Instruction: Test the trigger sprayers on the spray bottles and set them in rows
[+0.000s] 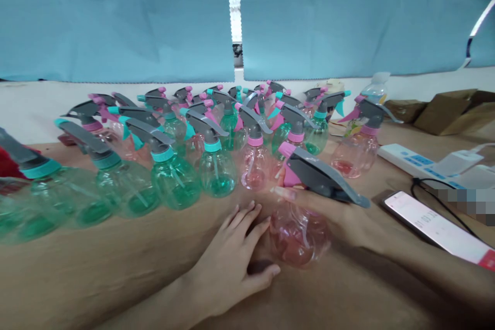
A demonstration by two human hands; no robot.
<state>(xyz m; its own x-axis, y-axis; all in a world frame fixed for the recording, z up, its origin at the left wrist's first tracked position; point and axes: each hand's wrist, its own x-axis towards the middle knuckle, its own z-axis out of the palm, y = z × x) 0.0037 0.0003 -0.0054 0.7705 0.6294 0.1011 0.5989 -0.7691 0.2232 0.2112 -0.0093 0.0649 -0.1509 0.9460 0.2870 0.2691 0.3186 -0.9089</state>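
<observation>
A pink spray bottle [297, 234] with a grey trigger head [320, 175] stands on the brown table near me. My right hand [340, 216] is wrapped round its neck and far side, one finger lying across under the head. My left hand [235, 252] rests flat on the table against the bottle's left side, fingers stretched out and thumb at the bottle's base. Behind stand several more spray bottles, green ones [174, 180] and pink ones [253, 165], all with grey heads.
A phone [436, 227] with a lit screen lies at the right, with a black cable [441, 201] by it. A white power strip [417, 162] and cardboard boxes [444, 111] sit at the far right. A blue curtain [116, 15] hangs behind the table [96, 263].
</observation>
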